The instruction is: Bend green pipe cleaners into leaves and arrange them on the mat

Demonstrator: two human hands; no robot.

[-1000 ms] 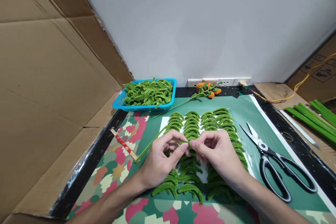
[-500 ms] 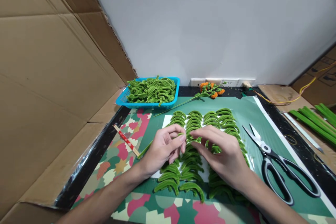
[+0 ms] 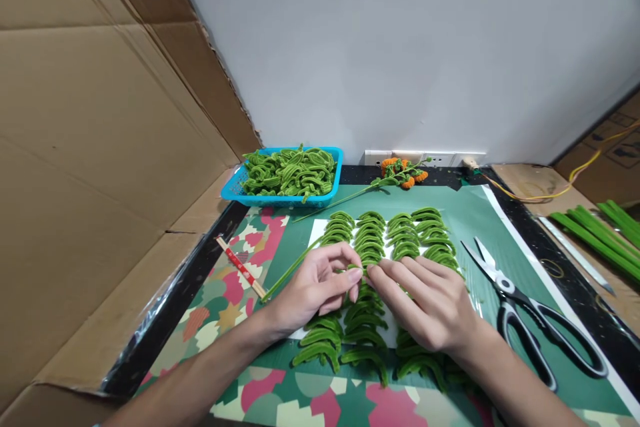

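Note:
Between the thumb and fingers of my left hand (image 3: 327, 280) is a short piece of green pipe cleaner (image 3: 356, 267), mostly hidden. My right hand (image 3: 425, 300) is closed, its fingertips pinched together right against the left fingertips at the same piece; its grip is partly hidden. Beneath both hands, curved green pipe cleaner pieces (image 3: 367, 331) lie in several overlapping columns on a white sheet (image 3: 317, 232). A long green pipe cleaner (image 3: 290, 272) slants beside my left hand.
A blue basket (image 3: 295, 200) full of green pieces stands at the back left. An orange flower stem (image 3: 393, 178) lies behind. Scissors (image 3: 506, 285) rest open on the right, near a metal strip (image 3: 575, 253) and green pipe cleaners (image 3: 600, 237). Wrapped chopsticks (image 3: 241, 269) lie left.
My right hand has closed from a spread pinch and come in to my left fingertips. My left hand has shifted slightly right, and more of the long pipe cleaner shows.

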